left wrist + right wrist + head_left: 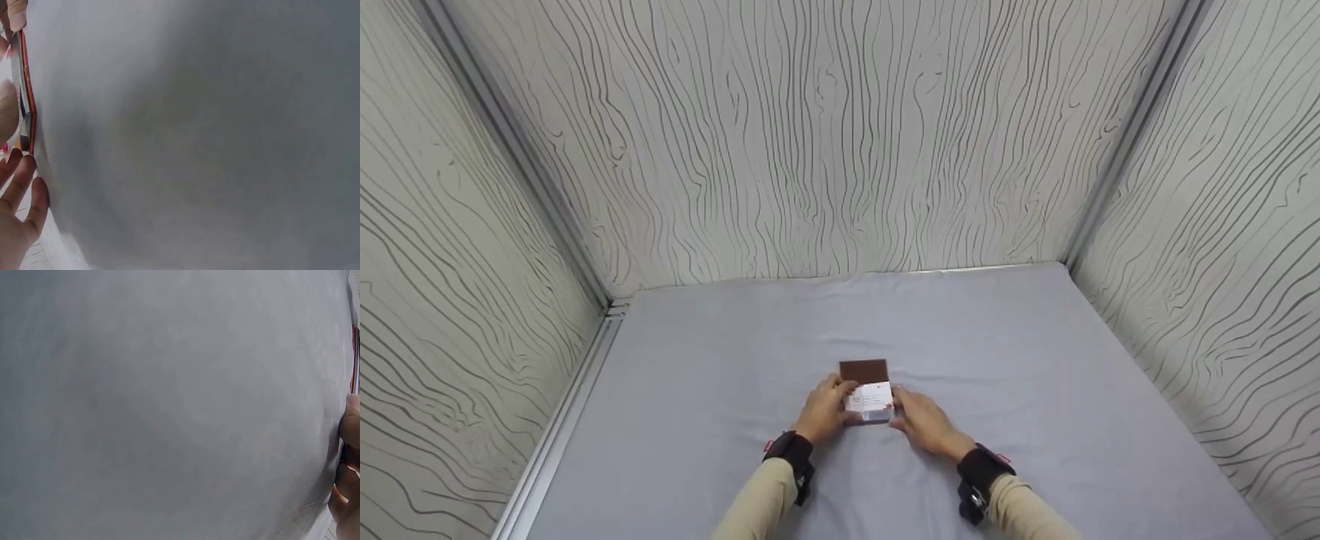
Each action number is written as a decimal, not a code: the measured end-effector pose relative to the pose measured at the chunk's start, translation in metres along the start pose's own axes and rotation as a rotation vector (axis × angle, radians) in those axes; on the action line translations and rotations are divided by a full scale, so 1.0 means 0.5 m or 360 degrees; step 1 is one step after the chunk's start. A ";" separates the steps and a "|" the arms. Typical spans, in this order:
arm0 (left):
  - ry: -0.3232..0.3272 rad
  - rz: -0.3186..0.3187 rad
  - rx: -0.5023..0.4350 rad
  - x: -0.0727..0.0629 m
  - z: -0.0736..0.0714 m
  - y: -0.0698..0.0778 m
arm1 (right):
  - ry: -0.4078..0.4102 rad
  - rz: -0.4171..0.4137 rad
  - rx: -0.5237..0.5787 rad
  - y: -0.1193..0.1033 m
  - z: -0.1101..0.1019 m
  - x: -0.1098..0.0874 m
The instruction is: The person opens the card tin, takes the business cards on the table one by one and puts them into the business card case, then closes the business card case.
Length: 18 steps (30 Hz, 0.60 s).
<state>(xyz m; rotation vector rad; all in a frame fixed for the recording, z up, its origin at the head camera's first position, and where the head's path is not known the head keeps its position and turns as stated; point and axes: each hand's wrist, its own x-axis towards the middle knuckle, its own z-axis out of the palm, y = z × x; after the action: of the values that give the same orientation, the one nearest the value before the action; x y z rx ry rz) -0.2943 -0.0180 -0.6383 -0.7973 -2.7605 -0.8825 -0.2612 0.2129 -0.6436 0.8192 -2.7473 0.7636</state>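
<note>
A brown card holder (864, 371) lies low on the cloth in front of me, with a white printed card (874, 397) over its near half. My left hand (823, 409) grips the holder's left side, its thumb and a fingertip reaching onto the card. From the right, my right hand (928, 424) pinches the opposite edge near the card. The left wrist view catches the holder's thin reddish-brown edge (29, 84) side-on, slightly bent, between fingers of both hands. Only a sliver of the holder (353, 365) shows in the right wrist view, beside the right fingers (350, 427).
A pale grey cloth (720, 352) with light wrinkles covers the table. Wood-grain patterned panels (825, 135) stand behind and at both sides, joined by grey metal posts (1132, 135). A metal rail (562, 420) runs along the left edge.
</note>
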 end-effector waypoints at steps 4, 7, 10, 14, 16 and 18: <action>-0.0033 -0.0003 0.0044 -0.001 -0.003 0.002 | 0.0009 -0.0043 0.0036 -0.002 -0.003 -0.002; -0.0048 -0.0026 0.0051 -0.002 0.000 0.002 | 0.0027 -0.0069 0.0027 -0.001 -0.003 -0.003; -0.0059 -0.0038 0.0068 -0.002 0.002 0.001 | 0.0048 -0.0087 -0.0004 0.001 0.000 -0.002; -0.0078 -0.0055 0.0075 -0.003 0.001 0.002 | 0.0058 -0.0090 -0.0037 0.005 0.006 -0.002; -0.0082 -0.0054 0.0078 -0.003 0.000 0.003 | 0.0064 -0.0087 -0.0033 0.007 0.007 -0.002; -0.0085 -0.0052 0.0084 -0.004 0.000 0.004 | 0.0071 -0.0097 -0.0023 0.007 0.008 -0.002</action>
<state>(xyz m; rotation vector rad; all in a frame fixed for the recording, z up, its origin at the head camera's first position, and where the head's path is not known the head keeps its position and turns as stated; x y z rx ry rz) -0.2914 -0.0178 -0.6378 -0.7806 -2.8380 -0.8020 -0.2625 0.2138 -0.6491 0.8678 -2.6724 0.7402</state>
